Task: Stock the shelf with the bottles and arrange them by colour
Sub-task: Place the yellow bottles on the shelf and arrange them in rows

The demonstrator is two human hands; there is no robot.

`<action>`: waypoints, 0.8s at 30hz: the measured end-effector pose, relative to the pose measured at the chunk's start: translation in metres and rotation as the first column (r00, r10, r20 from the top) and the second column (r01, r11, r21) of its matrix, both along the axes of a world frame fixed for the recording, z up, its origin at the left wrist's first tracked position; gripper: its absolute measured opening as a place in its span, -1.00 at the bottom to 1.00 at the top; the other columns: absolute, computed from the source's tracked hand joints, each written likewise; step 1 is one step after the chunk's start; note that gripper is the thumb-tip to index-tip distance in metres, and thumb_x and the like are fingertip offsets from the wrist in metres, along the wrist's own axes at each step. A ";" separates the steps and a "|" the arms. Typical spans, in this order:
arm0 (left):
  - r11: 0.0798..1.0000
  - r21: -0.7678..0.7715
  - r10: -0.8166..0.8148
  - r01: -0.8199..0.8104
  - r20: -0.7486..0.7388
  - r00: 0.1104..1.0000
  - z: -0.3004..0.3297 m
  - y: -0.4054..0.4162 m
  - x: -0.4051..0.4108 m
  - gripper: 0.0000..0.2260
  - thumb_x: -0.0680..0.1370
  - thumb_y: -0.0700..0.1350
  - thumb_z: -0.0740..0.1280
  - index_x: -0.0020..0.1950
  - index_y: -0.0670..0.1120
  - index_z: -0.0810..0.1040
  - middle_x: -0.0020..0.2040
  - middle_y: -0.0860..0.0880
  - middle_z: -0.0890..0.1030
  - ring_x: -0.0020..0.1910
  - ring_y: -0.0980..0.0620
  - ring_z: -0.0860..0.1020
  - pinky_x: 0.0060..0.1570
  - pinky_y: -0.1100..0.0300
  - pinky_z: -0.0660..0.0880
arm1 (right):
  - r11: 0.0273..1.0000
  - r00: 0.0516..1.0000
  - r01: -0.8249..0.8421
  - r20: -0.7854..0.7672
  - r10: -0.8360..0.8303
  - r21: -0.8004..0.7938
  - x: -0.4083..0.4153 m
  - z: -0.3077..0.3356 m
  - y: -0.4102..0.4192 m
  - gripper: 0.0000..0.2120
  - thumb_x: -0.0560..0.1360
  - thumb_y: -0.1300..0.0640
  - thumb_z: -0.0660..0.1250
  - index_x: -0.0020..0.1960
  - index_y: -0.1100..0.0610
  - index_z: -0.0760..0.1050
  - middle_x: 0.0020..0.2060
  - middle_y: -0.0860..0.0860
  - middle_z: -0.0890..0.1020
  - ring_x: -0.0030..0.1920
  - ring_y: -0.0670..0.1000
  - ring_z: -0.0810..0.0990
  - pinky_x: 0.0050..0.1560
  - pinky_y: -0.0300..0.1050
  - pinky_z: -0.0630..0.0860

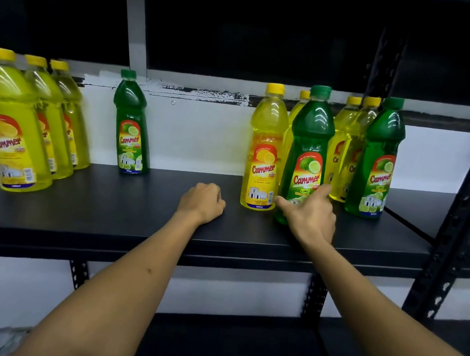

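Nine bottles stood on the black shelf. The right hand was wrapped around the lower part of a green bottle near the shelf's front edge, thumb out to the left and forefinger across the label, grasping it. Just beside it on the left stood a yellow bottle, and behind them, towards the right end, three more yellow bottles and a second green bottle. A lone green bottle stood against the back edge, left of centre. Three yellow bottles lined up at the left end. The left hand rested on the shelf's middle, clenched in a loose fist, holding nothing.
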State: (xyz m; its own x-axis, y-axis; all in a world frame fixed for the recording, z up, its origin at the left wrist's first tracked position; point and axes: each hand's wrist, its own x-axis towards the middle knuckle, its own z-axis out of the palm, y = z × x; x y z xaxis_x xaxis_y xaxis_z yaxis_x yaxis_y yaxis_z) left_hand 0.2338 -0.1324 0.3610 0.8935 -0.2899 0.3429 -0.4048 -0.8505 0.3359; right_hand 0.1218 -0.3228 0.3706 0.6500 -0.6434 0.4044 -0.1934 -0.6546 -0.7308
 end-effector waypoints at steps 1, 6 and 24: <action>1.000 0.006 -0.005 0.005 -0.013 1.000 0.001 0.003 -0.001 -0.79 0.53 -0.06 0.22 0.04 -0.08 0.60 0.10 -0.13 0.61 0.08 -0.18 0.56 0.03 -0.02 0.54 | 1.000 1.000 -0.013 0.002 0.013 -0.010 -0.005 -0.001 0.007 -0.19 0.33 -0.25 0.48 0.31 0.18 0.19 0.19 0.20 0.53 0.15 0.29 0.55 0.03 0.12 0.51; 0.999 -0.048 0.017 -0.020 -0.062 0.998 0.002 0.033 -0.004 -0.83 0.54 -0.03 0.28 0.04 -0.06 0.59 0.08 -0.08 0.60 0.01 -0.09 0.56 0.00 0.01 0.54 | 0.991 0.994 -0.106 -0.015 0.105 -0.082 -0.009 0.001 0.052 -0.17 0.32 -0.30 0.45 0.30 0.19 0.19 0.17 0.20 0.55 0.14 0.29 0.57 0.06 0.12 0.51; 0.913 0.025 0.408 -0.407 -0.036 0.912 0.001 0.236 -0.033 -0.77 0.51 0.08 0.26 0.04 -0.01 0.58 0.09 -0.10 0.63 0.07 -0.14 0.57 0.04 0.02 0.53 | 0.861 0.861 -0.507 -0.054 0.506 -0.025 0.069 0.010 0.259 -0.19 0.34 -0.23 0.48 0.32 0.17 0.16 0.20 0.17 0.49 0.15 0.26 0.54 0.05 0.12 0.52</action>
State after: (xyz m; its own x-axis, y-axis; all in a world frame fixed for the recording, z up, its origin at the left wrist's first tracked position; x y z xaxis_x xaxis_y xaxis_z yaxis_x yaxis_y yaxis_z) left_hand 0.2006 0.1035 0.3625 0.9479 0.0972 0.3034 -0.0084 -0.9443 0.3289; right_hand 0.1908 -0.0641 0.3803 0.8998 -0.2055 0.3849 0.1411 -0.6976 -0.7024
